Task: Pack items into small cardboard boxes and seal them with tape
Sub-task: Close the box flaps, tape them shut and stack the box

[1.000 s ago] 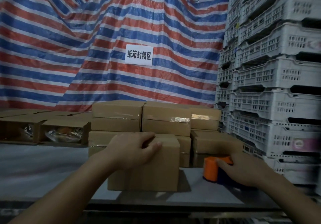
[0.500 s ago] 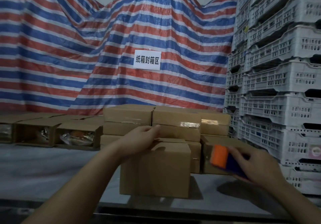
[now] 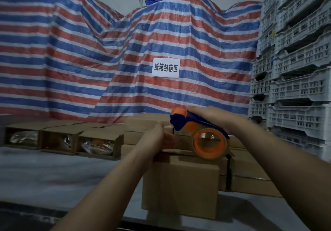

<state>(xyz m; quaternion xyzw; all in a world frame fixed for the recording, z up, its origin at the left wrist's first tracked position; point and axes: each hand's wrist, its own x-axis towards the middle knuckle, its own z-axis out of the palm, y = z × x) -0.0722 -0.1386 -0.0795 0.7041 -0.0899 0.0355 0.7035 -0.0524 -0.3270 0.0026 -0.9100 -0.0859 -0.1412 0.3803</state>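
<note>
A small closed cardboard box (image 3: 180,186) stands at the table's near edge in front of me. My right hand (image 3: 213,117) grips the blue handle of an orange tape dispenser (image 3: 195,132), held over the box's top with its tape roll (image 3: 209,143) just above the far right of the lid. My left hand (image 3: 161,138) is raised over the box's far left edge, fingers straight and reaching toward the dispenser's front. Whether those fingers touch the tape end is blurred.
Sealed cardboard boxes (image 3: 250,173) are stacked behind and right of the front box. Three open boxes (image 3: 96,143) holding wrapped items lie on the grey table (image 3: 53,173) at left. White plastic crates (image 3: 295,87) tower at right. A striped tarp (image 3: 89,60) with a white sign hangs behind.
My right hand lifted the tape dispenser off the table at right and brought it over the box's top. My left hand left the lid and rose toward the dispenser.
</note>
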